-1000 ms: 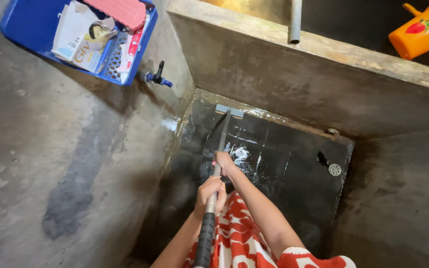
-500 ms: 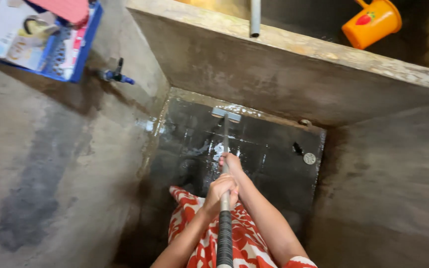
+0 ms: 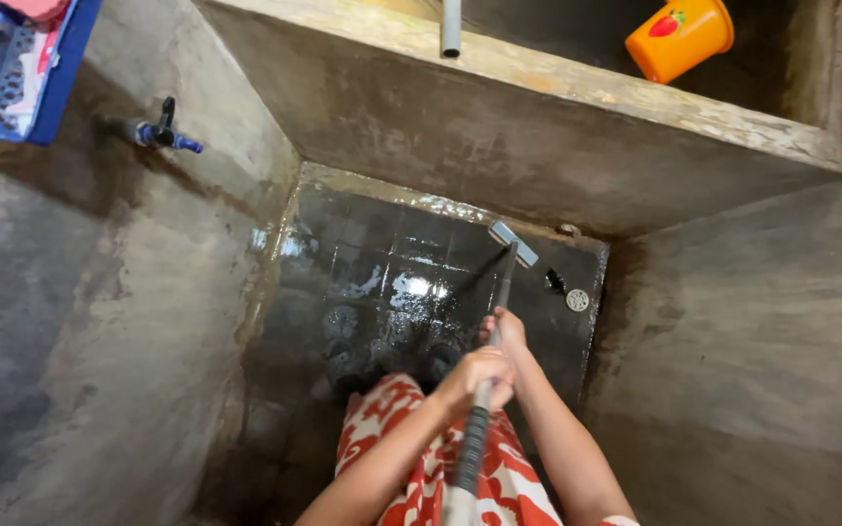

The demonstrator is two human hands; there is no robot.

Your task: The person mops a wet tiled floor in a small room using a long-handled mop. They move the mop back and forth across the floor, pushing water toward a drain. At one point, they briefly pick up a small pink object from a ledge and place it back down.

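Wet dark tiled floor (image 3: 382,273) | concrete walls (image 3: 99,321) | both hands' fingers (image 3: 491,375) gripping brush handle (image 3: 484,390)

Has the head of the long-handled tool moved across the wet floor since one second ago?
Yes. The tool head has moved toward the round floor drain and now lies close to it; earlier it was further from it.

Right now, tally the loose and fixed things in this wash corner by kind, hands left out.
Scrubber: 1
Orange bucket: 1
Blue basket: 1
Tap: 1
Floor drain: 1
Pipe: 1
Total: 6
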